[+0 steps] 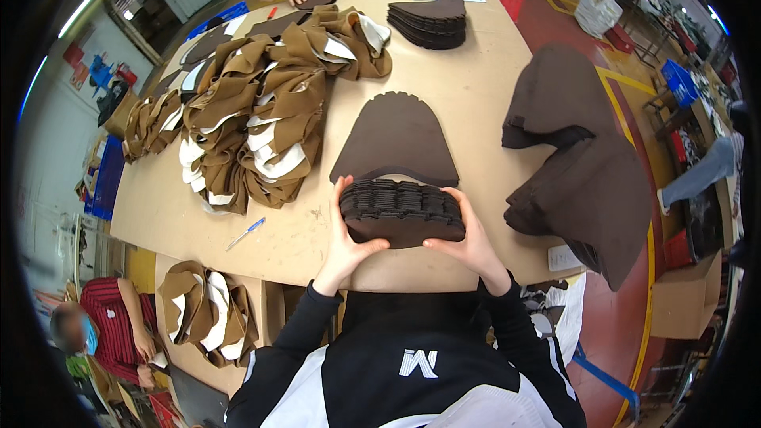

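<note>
While a flat dark-brown scalloped foam piece (396,139) lies on the tabletop (468,87), both hands, left (349,242) and right (472,242), clamp a stack of dark-brown foam pieces (402,212) between them.

stack (402,212): dark brown | table (468,83): tan | pen (246,232): blue

The person wears a black long-sleeved jacket with white panels and a white chest emblem.
</note>
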`<state>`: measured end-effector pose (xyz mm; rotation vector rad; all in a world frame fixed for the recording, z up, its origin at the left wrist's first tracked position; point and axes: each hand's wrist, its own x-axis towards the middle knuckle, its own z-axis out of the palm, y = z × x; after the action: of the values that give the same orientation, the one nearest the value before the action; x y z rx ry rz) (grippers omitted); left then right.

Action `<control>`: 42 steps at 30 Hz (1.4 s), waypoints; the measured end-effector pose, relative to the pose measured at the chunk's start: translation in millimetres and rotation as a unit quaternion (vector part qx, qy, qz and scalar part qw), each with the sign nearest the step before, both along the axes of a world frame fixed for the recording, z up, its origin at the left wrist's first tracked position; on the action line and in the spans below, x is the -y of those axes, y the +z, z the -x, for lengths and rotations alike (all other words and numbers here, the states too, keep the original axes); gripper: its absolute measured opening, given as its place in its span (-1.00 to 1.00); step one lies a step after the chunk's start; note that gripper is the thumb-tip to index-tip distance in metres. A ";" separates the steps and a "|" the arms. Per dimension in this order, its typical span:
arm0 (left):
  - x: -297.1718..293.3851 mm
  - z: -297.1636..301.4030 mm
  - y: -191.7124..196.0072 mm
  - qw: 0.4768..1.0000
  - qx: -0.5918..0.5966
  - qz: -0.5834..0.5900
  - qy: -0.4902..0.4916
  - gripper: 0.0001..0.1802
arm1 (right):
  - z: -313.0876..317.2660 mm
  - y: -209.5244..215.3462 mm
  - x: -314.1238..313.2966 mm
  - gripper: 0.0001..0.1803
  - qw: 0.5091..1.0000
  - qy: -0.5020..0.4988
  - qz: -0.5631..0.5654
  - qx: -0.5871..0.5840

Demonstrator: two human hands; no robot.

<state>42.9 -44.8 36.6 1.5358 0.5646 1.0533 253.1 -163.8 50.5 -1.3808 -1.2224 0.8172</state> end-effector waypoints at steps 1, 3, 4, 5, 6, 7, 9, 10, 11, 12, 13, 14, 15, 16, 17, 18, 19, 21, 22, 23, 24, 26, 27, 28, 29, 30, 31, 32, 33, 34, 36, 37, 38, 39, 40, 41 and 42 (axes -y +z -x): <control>-2.4 -5.4 4.3 0.999 0.041 0.021 -0.013 0.16 | 3.0 -2.2 3.2 0.03 1.000 -0.006 -0.010 0.021; -11.3 -2.6 11.7 0.998 -0.036 0.009 -0.054 0.13 | 4.9 -11.2 5.8 0.02 0.998 -0.065 -0.016 -0.004; -14.8 2.1 12.8 0.995 -0.075 0.004 -0.073 0.11 | 2.5 -15.4 6.2 0.01 0.995 -0.102 -0.009 -0.024; -18.8 8.1 11.6 0.992 -0.092 -0.004 -0.087 0.09 | 1.0 -15.9 4.5 0.01 0.990 -0.135 -0.005 -0.042; -22.4 14.4 7.8 0.989 -0.108 -0.011 -0.100 0.07 | 3.2 -14.5 4.2 -0.15 0.980 -0.178 -0.017 -0.086; -23.6 18.2 2.4 0.986 -0.125 -0.018 -0.113 0.05 | 9.8 -18.0 5.2 -0.16 0.977 -0.206 -0.044 -0.027; -4.7 10.2 -4.7 0.992 -0.050 0.062 -0.102 -0.11 | 24.9 -26.6 3.4 -0.19 0.956 -0.261 -0.104 0.088; -5.6 6.3 -8.9 0.994 -0.061 0.026 -0.085 -0.15 | 25.9 -23.3 3.3 -0.25 0.950 -0.254 -0.112 0.141; -7.9 5.4 -14.1 0.995 -0.075 -0.009 -0.071 -0.19 | 25.4 -25.4 4.4 -0.25 0.959 -0.239 -0.106 0.110; -10.7 5.4 -17.8 0.995 -0.072 0.019 -0.074 -0.20 | 21.8 -28.7 6.1 -0.25 0.966 -0.225 -0.100 0.079; -14.1 4.8 -20.6 0.994 -0.068 0.047 -0.077 -0.21 | 19.4 -30.5 6.9 -0.25 0.972 -0.211 -0.094 0.048; -14.3 1.4 -23.0 0.992 -0.062 0.079 -0.081 -0.22 | 16.6 -30.3 9.1 -0.25 0.972 -0.210 -0.091 0.062; -17.1 -2.4 -24.3 0.991 -0.049 0.075 -0.097 -0.22 | 13.3 -29.6 10.4 -0.25 0.971 -0.208 -0.087 0.076; -22.0 -6.3 -24.2 0.990 -0.036 0.071 -0.113 -0.22 | 10.7 -29.2 11.9 -0.25 0.971 -0.206 -0.084 0.091; -26.3 -8.8 -23.7 0.989 -0.023 0.064 -0.130 -0.22 | 8.8 -29.9 11.9 -0.26 0.970 -0.216 -0.094 0.051; -28.2 -8.9 -24.4 0.986 -0.071 0.039 -0.144 -0.08 | 7.5 -32.4 11.1 -0.26 0.969 -0.226 -0.103 0.011; -25.3 -9.5 -27.4 0.990 -0.041 0.003 -0.133 0.00 | 6.1 -35.5 11.8 -0.25 0.965 -0.236 -0.113 -0.028; -24.4 -9.5 -33.5 0.991 0.019 -0.075 -0.108 0.17 | 5.1 -43.6 14.1 -0.26 0.966 -0.242 -0.090 0.004; -23.8 -15.7 -37.4 0.993 0.008 -0.059 -0.105 0.35 | 4.5 -45.4 14.8 -0.26 0.966 -0.244 -0.078 0.020; -25.1 -17.3 -33.5 0.993 0.011 -0.048 -0.104 0.34 | 7.6 -38.6 16.4 -0.26 0.971 -0.229 -0.070 0.022; -28.2 -21.6 -24.2 0.994 0.016 -0.036 -0.100 0.32 | 9.5 -22.2 18.8 -0.27 0.975 -0.211 -0.062 0.027; -30.8 -24.3 -6.7 0.995 0.005 -0.020 -0.103 0.26 | 11.9 -6.2 23.0 -0.27 0.980 -0.183 -0.061 0.038; -33.1 -21.6 -5.7 0.993 -0.014 -0.035 -0.116 0.24 | 12.6 -2.6 25.2 -0.27 0.981 -0.174 -0.068 0.045; -36.5 -16.8 -5.7 0.990 -0.032 -0.050 -0.129 0.21 | 13.0 -1.3 26.8 -0.27 0.982 -0.165 -0.074 0.051; -39.5 -14.2 -5.2 0.986 -0.048 -0.067 -0.143 0.19 | 11.8 -6.8 28.1 -0.26 0.980 -0.183 -0.071 0.035; -42.3 -10.0 -14.6 0.980 -0.054 -0.129 -0.142 -0.02 | 11.0 -20.2 25.3 -0.24 0.978 -0.197 -0.070 0.016; -40.0 -4.8 -25.9 0.981 -0.050 -0.089 -0.166 -0.10 | 9.5 -29.6 23.3 -0.22 0.975 -0.211 -0.070 -0.002; -37.8 1.9 -37.3 0.979 -0.049 -0.054 -0.189 -0.17 | 7.3 -34.4 19.1 -0.23 0.974 -0.216 -0.069 0.011; -35.7 9.3 -43.5 0.976 -0.049 -0.012 -0.211 -0.23 | 9.0 -38.4 18.0 -0.24 0.973 -0.221 -0.061 0.021; -33.5 8.8 -51.0 0.983 -0.034 0.013 -0.179 -0.37 | 10.4 -40.4 17.4 -0.25 0.972 -0.226 -0.054 0.031; -25.3 -0.1 -40.2 0.985 -0.013 0.085 -0.147 -0.37 | 4.5 -38.0 20.5 -0.23 0.976 -0.204 -0.044 0.066; -23.0 -2.8 -32.1 0.984 0.001 0.119 -0.130 -0.37 | 1.9 -33.5 20.5 -0.22 0.977 -0.191 -0.041 0.087; -20.6 -4.2 -25.2 0.980 0.029 0.141 -0.141 -0.39 | 3.1 -27.5 19.5 -0.28 0.967 -0.213 -0.084 0.112; -20.5 -4.8 -26.4 0.982 0.024 0.120 -0.144 -0.39 | 6.4 -17.9 19.6 -0.31 0.967 -0.216 -0.098 0.093; -21.3 -4.9 -28.2 0.984 0.018 0.099 -0.147 -0.39 | 10.1 -6.8 19.9 -0.33 0.967 -0.218 -0.113 0.073; -21.5 -3.4 -29.7 0.986 0.012 0.080 -0.148 -0.39 | 13.0 -0.7 19.9 -0.36 0.966 -0.219 -0.125 0.053; -21.5 -4.2 -34.2 0.988 -0.001 0.049 -0.145 -0.39 | 11.0 -2.7 18.4 -0.38 0.965 -0.226 -0.111 0.072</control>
<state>47.2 -23.3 2.4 1.4812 0.3742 0.7904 242.1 -182.3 47.7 -1.4743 -1.0127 0.2566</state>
